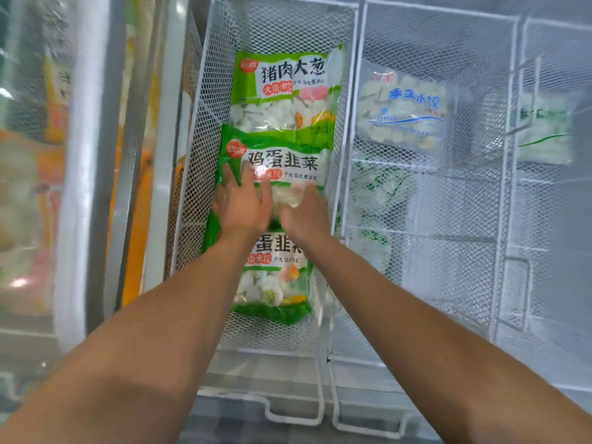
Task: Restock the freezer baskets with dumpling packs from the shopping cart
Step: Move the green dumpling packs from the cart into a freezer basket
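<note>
Both hands lie flat with fingers spread, the left hand [242,200] and right hand [306,211] pressing the middle pack [282,161] in the mesh basket [198,129]. It is likely a slick film bag of loose, hard dumplings that shifts, best taken by its edges. Its lower half is hidden under the hands, the right fingertips are blurred, and no cart shows.

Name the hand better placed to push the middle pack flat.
Left hand: it lies spread across the middle pack. The right hand sits at its lower right edge.
</note>
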